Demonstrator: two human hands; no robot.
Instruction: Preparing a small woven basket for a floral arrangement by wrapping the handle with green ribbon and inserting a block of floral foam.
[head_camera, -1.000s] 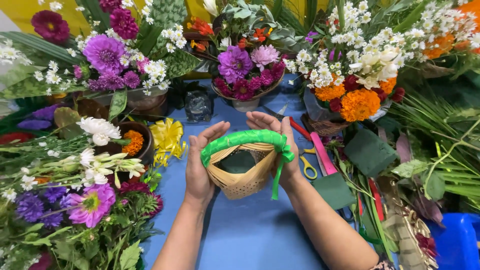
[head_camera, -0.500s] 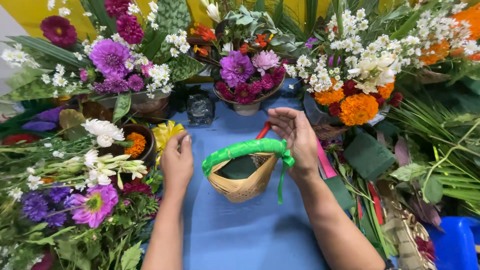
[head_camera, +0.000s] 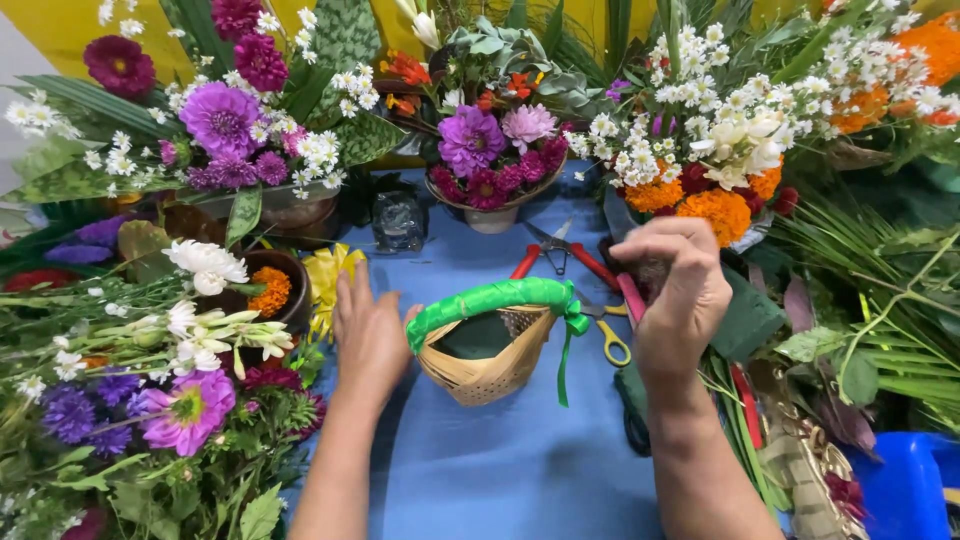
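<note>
A small woven basket (head_camera: 487, 372) lies tilted on the blue table cover (head_camera: 500, 470), its handle (head_camera: 490, 299) wrapped in green ribbon with a ribbon tail hanging at the right. My left hand (head_camera: 368, 335) rests flat beside the basket's left side, fingers apart, thumb touching the handle end. My right hand (head_camera: 680, 295) hovers to the right of the basket over red-handled shears (head_camera: 560, 252), a pink tool handle and yellow-handled scissors (head_camera: 606, 337). Its fingers are curled; whether they grip anything is unclear.
Bouquets and bowls of purple, white, orange and magenta flowers (head_camera: 495, 150) ring the table. Loose flowers (head_camera: 180, 400) lie at the left, palm leaves (head_camera: 880, 300) and green foam blocks (head_camera: 745, 315) at the right. A blue tub (head_camera: 915, 485) sits at the bottom right.
Both hands let go of the basket. My left hand moved out then back beside it; my right hand moved right, over the tools. The basket now lies tilted on the table.
</note>
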